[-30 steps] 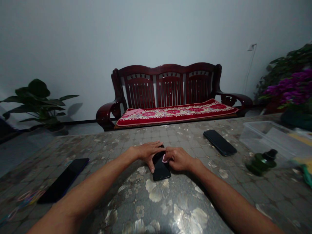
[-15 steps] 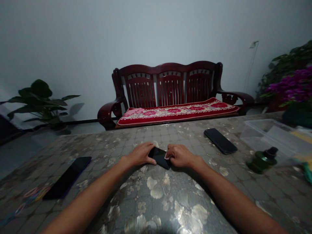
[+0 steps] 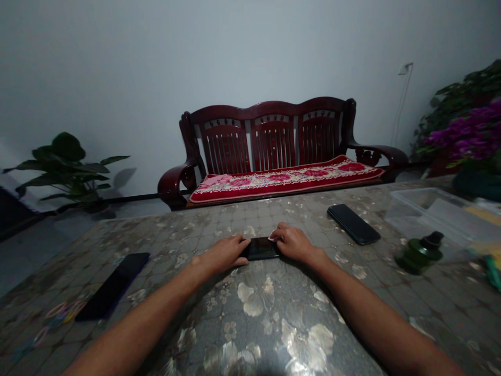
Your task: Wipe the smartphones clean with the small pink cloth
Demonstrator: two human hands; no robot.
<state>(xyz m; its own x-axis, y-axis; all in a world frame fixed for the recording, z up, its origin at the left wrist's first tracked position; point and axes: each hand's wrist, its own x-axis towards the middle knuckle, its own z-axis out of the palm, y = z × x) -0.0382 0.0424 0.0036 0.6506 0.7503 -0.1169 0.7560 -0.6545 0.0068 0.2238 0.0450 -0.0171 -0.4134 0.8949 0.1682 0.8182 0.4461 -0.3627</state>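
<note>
A black smartphone lies on the flower-patterned tabletop in front of me, its dark screen facing up and its long side running left to right. My left hand grips the phone's left end, with the thumb along the near edge and the fingers on the far edge. At the other end, my right hand is closed with its fingers bent. A small pale pink piece, perhaps cloth or paper, peeks out under its fingertips at the far right corner of the screen. Most of that piece is hidden.
Another dark phone lies at left beside several coloured loops. To the right are a black phone, a green bottle and a clear plastic box. A wooden bench stands beyond the table.
The smartphone has turned from a slant to lie straight across in front of me. My right hand has shifted slightly toward the far edge, with the pale pink piece still under its fingers.
</note>
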